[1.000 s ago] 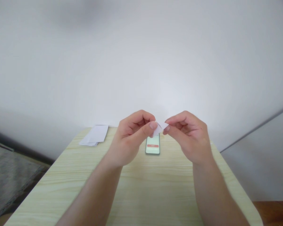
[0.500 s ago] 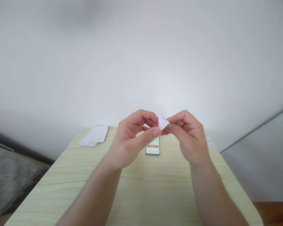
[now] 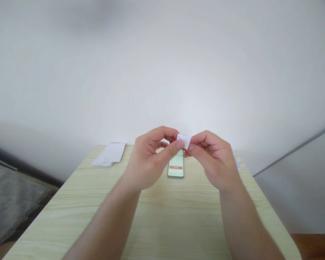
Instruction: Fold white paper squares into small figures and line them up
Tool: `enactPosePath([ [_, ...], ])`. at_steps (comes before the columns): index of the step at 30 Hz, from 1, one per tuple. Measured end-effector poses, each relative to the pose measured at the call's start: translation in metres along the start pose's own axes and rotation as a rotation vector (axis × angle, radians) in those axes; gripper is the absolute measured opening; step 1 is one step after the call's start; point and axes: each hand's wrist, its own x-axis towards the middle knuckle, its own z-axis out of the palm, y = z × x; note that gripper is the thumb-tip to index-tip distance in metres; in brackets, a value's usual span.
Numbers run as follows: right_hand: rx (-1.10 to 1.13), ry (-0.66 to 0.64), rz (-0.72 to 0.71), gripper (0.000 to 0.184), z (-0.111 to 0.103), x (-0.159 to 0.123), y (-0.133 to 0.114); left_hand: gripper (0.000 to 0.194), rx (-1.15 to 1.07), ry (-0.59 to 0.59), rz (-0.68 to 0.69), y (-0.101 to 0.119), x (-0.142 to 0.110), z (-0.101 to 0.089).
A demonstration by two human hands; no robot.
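Observation:
A small folded piece of white paper is held up between both hands, above the far part of the table. My left hand pinches its left side between thumb and fingers. On the right edge, the thumb and forefinger of my right hand are closed. Creases show on the paper's face; its back is hidden. Below and behind the hands lies a phone with a lit screen and a red bar, its upper part covered by the fingers.
Several white paper sheets lie stacked at the table's far left. More white paper pieces show at the far right, partly behind my right hand. The light wooden table meets a white wall.
The folded paper has turned from a pointed, cone-like shape to a flatter, squarer face and shifted slightly left. My right hand has come a little closer to my left.

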Motion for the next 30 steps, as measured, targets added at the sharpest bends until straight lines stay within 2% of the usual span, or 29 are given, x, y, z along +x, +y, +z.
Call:
enactPosePath([
  [2,-0.015,-0.022,-0.01,0.006,-0.0022,0.0007,0.0001,0.017,0.01,-0.002,-0.004,-0.0005,0.0004,-0.0014],
  [5,-0.019,-0.045,-0.035,0.01,-0.0052,0.0014,0.0012,0.014,0.059,-0.035,-0.023,0.0008,0.0011,-0.0035],
  [8,-0.047,-0.014,-0.042,0.01,-0.0054,0.0011,0.0034,0.013,0.162,-0.074,-0.046,0.0047,0.0014,-0.0037],
  [12,-0.121,0.022,-0.025,0.015,-0.0037,0.001,0.0048,0.013,0.276,-0.041,-0.038,0.0082,0.0005,-0.002],
  [19,-0.103,0.013,0.001,0.015,-0.0039,0.0019,0.0046,0.008,0.303,-0.009,0.009,0.0062,-0.0002,-0.0026],
  [26,-0.188,-0.13,0.106,0.019,-0.0056,0.0006,0.0069,0.012,0.306,-0.036,0.009,0.0075,-0.0006,-0.0031],
  [30,-0.211,-0.148,0.103,0.021,-0.0064,0.0006,0.0065,0.013,0.275,-0.05,-0.013,0.0074,-0.0002,-0.0037],
])
